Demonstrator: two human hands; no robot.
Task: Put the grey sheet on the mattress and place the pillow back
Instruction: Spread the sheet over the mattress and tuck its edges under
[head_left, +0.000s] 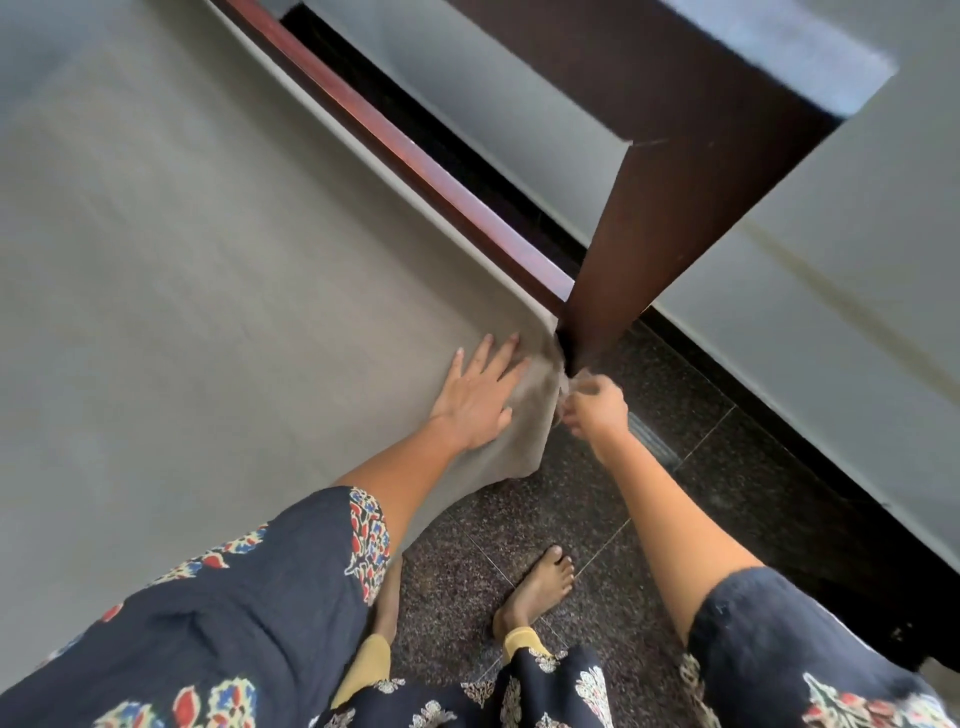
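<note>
- Feet (540, 587), bare, stand on the speckled dark floor (649, 415) just beside the corner of the bed. Dark patterned sleeves (249, 597) fill the bottom of the view.
- The left hand (480, 400) lies flat with its fingers spread. It presses the grey sheet (208, 260) down on top, near the corner.
- The right hand (597, 408) is just off the corner. Its fingers are curled and appear to pinch a bunched bit of the sheet's edge, though blur hides the exact hold.
- A loose flap (514, 452) of sheet hangs below the left palm, not yet tucked.
- The sheet lies smooth over the rest of the bed and hides the mattress beneath it. Judging from this, spreading is mostly done and the corner is the step in hand.
- A reddish wooden rail (415, 156) runs along the far side of the sheet. A dark wooden post (649, 208) stands touching the corner, with grey wall (857, 260) behind it.
- The pillow is not in view, so its return is yet to come.
- Risks:
  - A hard tug by the right hand could drag the smoothed cloth askew if the left palm lifts.
  - The pinched fabric could snag or wedge in the narrow gap by the post.
  - The hanging flap could slip out and leave the corner loose.
</note>
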